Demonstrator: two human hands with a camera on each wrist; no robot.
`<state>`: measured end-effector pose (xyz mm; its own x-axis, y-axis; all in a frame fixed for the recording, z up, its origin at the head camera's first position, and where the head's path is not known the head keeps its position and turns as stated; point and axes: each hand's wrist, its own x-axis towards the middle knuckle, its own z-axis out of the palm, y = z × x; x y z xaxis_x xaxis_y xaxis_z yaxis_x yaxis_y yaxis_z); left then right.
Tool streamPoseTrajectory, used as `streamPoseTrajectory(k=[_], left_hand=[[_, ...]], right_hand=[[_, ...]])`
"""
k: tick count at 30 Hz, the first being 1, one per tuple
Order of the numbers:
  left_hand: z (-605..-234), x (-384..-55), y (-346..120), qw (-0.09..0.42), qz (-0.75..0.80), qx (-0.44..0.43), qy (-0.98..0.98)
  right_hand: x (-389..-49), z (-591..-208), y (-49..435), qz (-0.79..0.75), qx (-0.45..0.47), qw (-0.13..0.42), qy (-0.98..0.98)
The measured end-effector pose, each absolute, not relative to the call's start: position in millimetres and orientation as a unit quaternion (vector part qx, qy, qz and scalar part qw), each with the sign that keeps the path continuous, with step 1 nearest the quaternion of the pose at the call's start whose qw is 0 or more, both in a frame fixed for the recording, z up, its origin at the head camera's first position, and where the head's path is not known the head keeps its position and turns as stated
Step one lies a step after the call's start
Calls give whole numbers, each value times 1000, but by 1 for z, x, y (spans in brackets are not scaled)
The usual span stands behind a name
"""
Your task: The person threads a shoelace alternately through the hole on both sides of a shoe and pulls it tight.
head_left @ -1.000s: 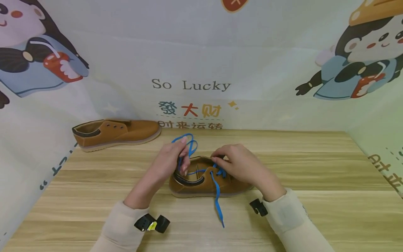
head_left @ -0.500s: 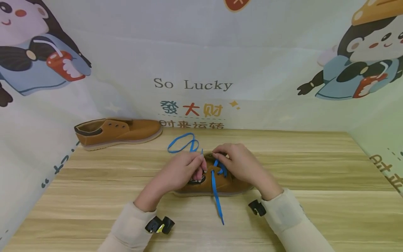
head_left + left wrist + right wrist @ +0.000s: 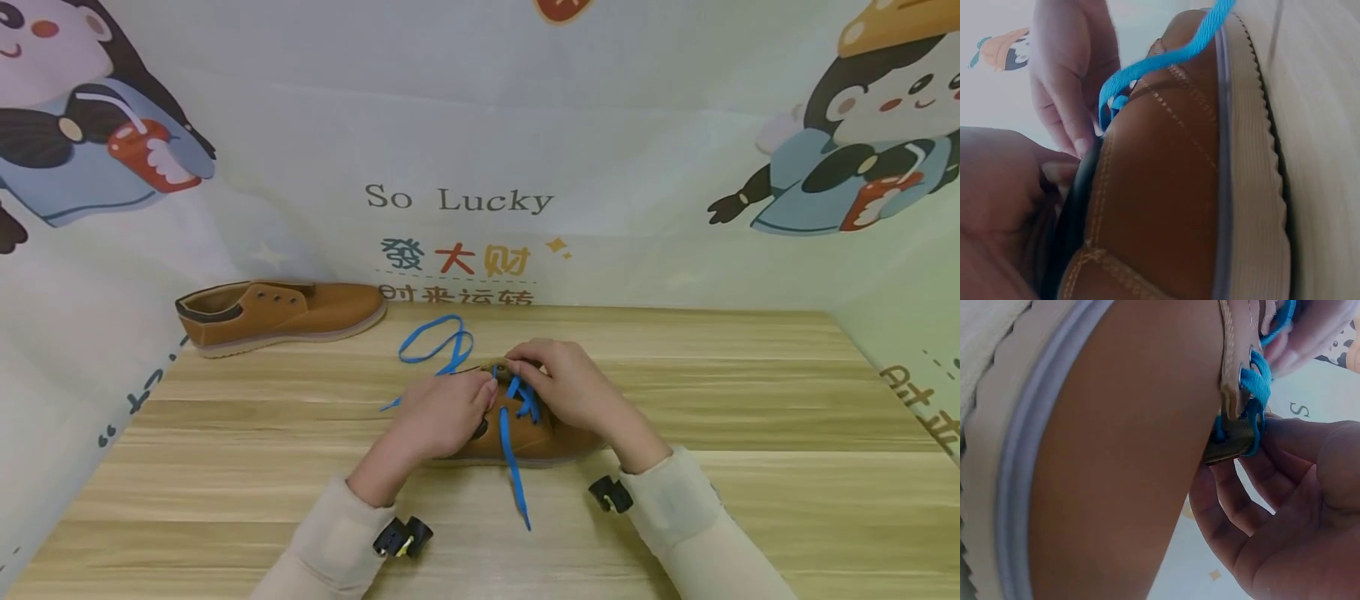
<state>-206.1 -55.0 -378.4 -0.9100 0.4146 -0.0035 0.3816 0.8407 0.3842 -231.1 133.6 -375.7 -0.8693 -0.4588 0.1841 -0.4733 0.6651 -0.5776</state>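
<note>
My hands are both working at the near shoe (image 3: 551,442): left hand (image 3: 450,412) sits over its opening, fingertips pinching a bit of blue lace (image 3: 495,373) by the far eyelets; right hand (image 3: 570,383) pinches the shoe's edge right next to them, can't tell if that's flap or tongue. Big to small: pale backdrop (image 3: 637,208) at the back, "So Lucky" print, cartoon figures left and right. Wood-grain table (image 3: 750,400) in front of it. Near shoe: brown, upright, mid-table under my hands, toe right, lace crossing its throat. Far shoe (image 3: 330,312): also brown, upright, back left, toe right, three eyelets showing. Loose lace loop (image 3: 453,362) lies beyond my left hand, one tip poking out left; can't see where the rest runs. Hanging lace end (image 3: 513,458) drops over the near shoe's near side, past the sole. Small black units (image 3: 613,494) at both wrists.
</note>
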Motion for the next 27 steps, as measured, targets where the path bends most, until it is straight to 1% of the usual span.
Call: streamPoseTrajectory(k=[12, 18, 22, 27], left_hand=[[-383, -208, -54, 37, 133, 227, 964], [-384, -208, -53, 15, 144, 216, 966], [-386, -208, -51, -5, 135, 202, 970], [-390, -207, -47, -20, 126, 180, 975]], right_hand=[[-229, -373, 135, 310, 274, 6, -910], [-229, -374, 135, 316, 275, -3, -908], [-231, -376, 135, 335, 260, -2, -906], [-233, -382, 132, 369, 212, 5, -905]])
